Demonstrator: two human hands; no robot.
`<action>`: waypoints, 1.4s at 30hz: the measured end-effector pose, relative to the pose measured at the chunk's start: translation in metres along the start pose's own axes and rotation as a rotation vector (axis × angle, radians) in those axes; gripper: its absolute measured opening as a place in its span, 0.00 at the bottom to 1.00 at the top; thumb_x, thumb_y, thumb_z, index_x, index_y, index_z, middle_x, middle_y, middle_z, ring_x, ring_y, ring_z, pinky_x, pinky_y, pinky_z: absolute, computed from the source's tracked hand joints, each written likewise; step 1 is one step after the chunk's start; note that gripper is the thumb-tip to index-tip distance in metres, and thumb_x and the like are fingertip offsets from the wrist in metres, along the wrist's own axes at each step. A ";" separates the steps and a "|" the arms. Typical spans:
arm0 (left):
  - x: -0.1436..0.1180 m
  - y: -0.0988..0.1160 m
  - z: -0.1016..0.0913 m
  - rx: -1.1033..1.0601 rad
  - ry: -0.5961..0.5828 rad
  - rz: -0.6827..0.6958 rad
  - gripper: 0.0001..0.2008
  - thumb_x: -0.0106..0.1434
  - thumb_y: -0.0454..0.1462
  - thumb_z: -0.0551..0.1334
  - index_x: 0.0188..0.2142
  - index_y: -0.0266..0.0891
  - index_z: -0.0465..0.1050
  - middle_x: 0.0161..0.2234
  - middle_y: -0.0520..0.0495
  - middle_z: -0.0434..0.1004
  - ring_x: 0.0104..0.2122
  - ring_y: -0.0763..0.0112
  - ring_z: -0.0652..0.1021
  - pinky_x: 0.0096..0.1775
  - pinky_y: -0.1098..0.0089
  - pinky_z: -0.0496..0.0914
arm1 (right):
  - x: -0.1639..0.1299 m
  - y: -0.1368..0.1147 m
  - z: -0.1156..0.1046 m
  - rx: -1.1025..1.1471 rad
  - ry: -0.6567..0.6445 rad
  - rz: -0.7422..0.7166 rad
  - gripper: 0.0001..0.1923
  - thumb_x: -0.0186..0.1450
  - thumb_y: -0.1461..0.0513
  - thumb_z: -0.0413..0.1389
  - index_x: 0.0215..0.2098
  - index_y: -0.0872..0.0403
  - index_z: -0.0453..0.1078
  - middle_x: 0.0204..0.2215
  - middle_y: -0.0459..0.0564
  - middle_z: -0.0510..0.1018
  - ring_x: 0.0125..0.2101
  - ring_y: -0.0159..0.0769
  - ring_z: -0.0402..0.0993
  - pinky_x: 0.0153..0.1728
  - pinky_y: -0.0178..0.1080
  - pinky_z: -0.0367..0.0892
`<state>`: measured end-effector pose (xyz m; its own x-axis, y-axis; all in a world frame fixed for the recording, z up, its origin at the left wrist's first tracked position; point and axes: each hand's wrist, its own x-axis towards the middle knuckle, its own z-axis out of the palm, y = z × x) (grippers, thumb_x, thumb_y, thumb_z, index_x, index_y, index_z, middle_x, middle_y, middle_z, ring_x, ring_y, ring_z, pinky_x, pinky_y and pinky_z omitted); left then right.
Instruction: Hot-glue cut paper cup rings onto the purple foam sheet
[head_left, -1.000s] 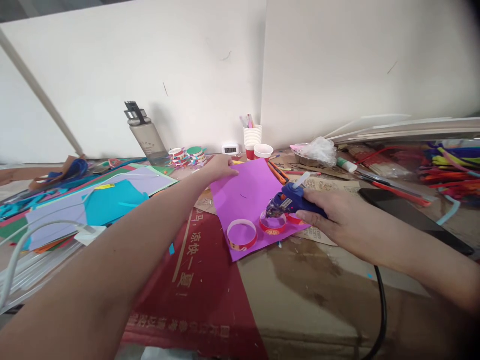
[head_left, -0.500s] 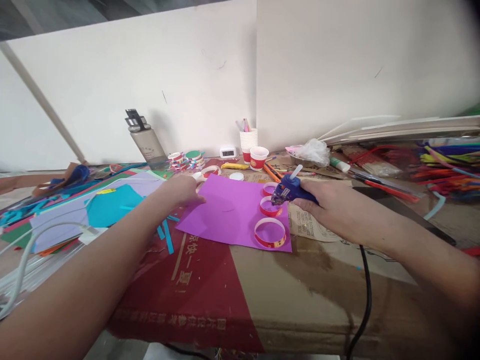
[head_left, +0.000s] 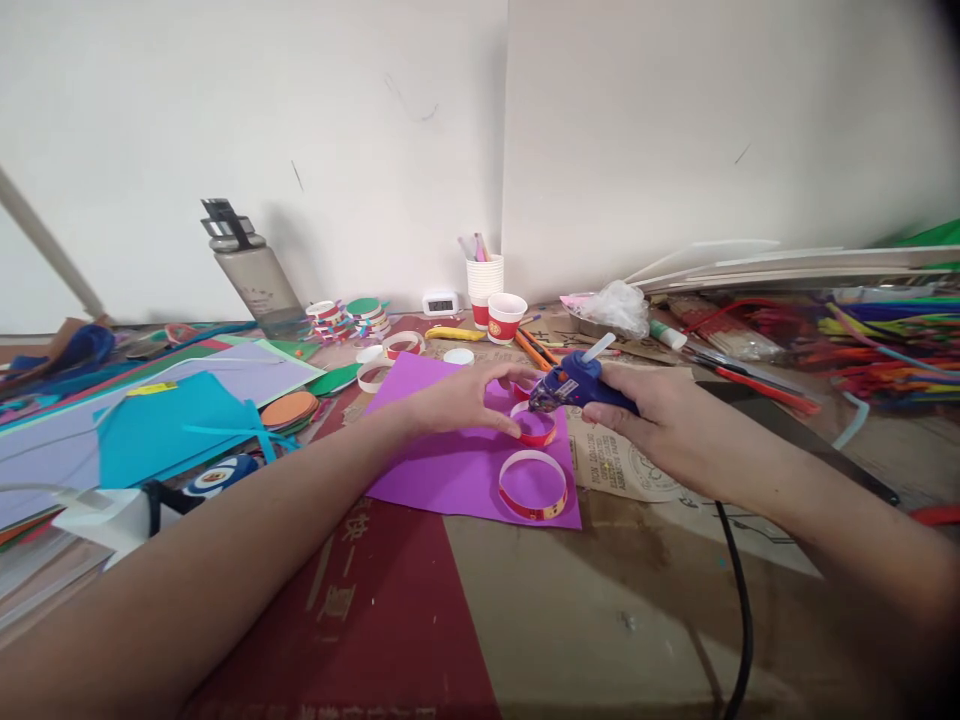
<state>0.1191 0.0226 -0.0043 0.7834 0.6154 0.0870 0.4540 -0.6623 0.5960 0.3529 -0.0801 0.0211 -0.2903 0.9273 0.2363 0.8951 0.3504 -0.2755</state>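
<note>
A blue hot glue gun (head_left: pixel 577 383) is in the right hand (head_left: pixel 660 420), with the fingers wrapped tight around its handle. Its tip points down at the rim of a small red paper ring (head_left: pixel 534 425), just touching it or very close. A white glue stick pokes out of the back of the gun, and a black cord (head_left: pixel 739 600) runs from under the right wrist toward the near edge of the table. The left hand (head_left: pixel 461 400) lies on a purple paper sheet (head_left: pixel 450 460), fingers loosely curled and touching the far side of that ring, so it holds the ring in place. A bigger red paper ring (head_left: pixel 533 485) sits on the same sheet, nearer the person. The sheet lies on brown and red cardboard (head_left: pixel 420 600). Further back stand a red paper cup (head_left: pixel 506 317), a stack of white cups (head_left: pixel 484 282) with pens and a grey water bottle (head_left: pixel 251 270).
</note>
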 end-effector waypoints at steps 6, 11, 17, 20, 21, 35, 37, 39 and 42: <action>0.000 -0.006 0.015 0.029 0.056 0.021 0.36 0.54 0.45 0.69 0.61 0.51 0.61 0.59 0.50 0.70 0.57 0.63 0.71 0.55 0.67 0.66 | 0.002 -0.001 0.002 0.090 -0.045 0.051 0.12 0.70 0.55 0.47 0.38 0.52 0.68 0.36 0.51 0.79 0.34 0.40 0.73 0.30 0.38 0.63; 0.001 -0.013 0.018 -0.036 0.057 0.009 0.36 0.53 0.45 0.71 0.60 0.53 0.62 0.58 0.51 0.70 0.57 0.63 0.71 0.56 0.65 0.65 | 0.003 0.003 0.005 0.136 -0.045 0.040 0.11 0.70 0.55 0.46 0.38 0.51 0.66 0.36 0.50 0.79 0.35 0.39 0.74 0.34 0.39 0.64; 0.001 -0.017 0.021 -0.050 0.090 0.065 0.36 0.52 0.46 0.71 0.59 0.49 0.64 0.57 0.47 0.72 0.55 0.60 0.72 0.55 0.61 0.65 | 0.002 0.004 0.008 0.141 -0.060 0.079 0.11 0.70 0.55 0.46 0.39 0.52 0.66 0.37 0.51 0.79 0.35 0.40 0.74 0.36 0.39 0.64; 0.001 -0.020 0.022 -0.033 0.096 0.105 0.34 0.51 0.47 0.72 0.57 0.47 0.67 0.55 0.46 0.73 0.53 0.59 0.73 0.54 0.60 0.66 | 0.001 0.003 0.007 0.117 -0.053 0.086 0.13 0.71 0.54 0.45 0.37 0.52 0.65 0.34 0.50 0.78 0.33 0.39 0.73 0.33 0.39 0.63; 0.001 -0.020 0.022 -0.031 0.099 0.110 0.34 0.51 0.47 0.72 0.57 0.47 0.68 0.54 0.45 0.73 0.53 0.59 0.73 0.54 0.60 0.66 | 0.001 0.002 0.007 0.108 -0.048 0.089 0.12 0.71 0.54 0.45 0.36 0.52 0.64 0.34 0.50 0.78 0.32 0.38 0.72 0.32 0.38 0.63; 0.002 -0.018 0.023 -0.068 0.125 0.086 0.37 0.51 0.48 0.72 0.59 0.48 0.66 0.49 0.46 0.76 0.47 0.61 0.75 0.50 0.61 0.68 | 0.000 -0.004 0.015 0.055 -0.057 0.021 0.12 0.72 0.56 0.43 0.39 0.53 0.65 0.31 0.52 0.77 0.30 0.39 0.71 0.29 0.38 0.59; 0.002 -0.018 0.023 -0.077 0.126 0.095 0.37 0.50 0.48 0.72 0.59 0.47 0.66 0.49 0.46 0.75 0.46 0.61 0.75 0.50 0.60 0.68 | 0.000 -0.005 0.017 0.058 -0.071 0.041 0.12 0.72 0.57 0.44 0.41 0.54 0.65 0.33 0.54 0.77 0.30 0.40 0.71 0.30 0.39 0.60; 0.003 -0.018 0.023 -0.090 0.128 0.110 0.37 0.50 0.47 0.73 0.59 0.47 0.66 0.48 0.46 0.75 0.46 0.62 0.75 0.49 0.60 0.68 | 0.000 -0.006 0.019 0.064 -0.082 0.068 0.12 0.71 0.57 0.44 0.42 0.55 0.65 0.34 0.55 0.78 0.31 0.42 0.72 0.30 0.40 0.60; 0.003 -0.017 0.023 -0.109 0.129 0.123 0.37 0.50 0.46 0.73 0.59 0.46 0.66 0.48 0.46 0.76 0.45 0.62 0.75 0.49 0.60 0.68 | -0.001 -0.007 0.022 0.077 -0.089 0.082 0.11 0.71 0.57 0.44 0.42 0.55 0.65 0.35 0.56 0.78 0.33 0.44 0.73 0.31 0.40 0.60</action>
<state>0.1232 0.0258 -0.0329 0.7660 0.5870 0.2620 0.3041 -0.6899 0.6569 0.3397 -0.0801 0.0028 -0.2494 0.9600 0.1271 0.8896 0.2790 -0.3617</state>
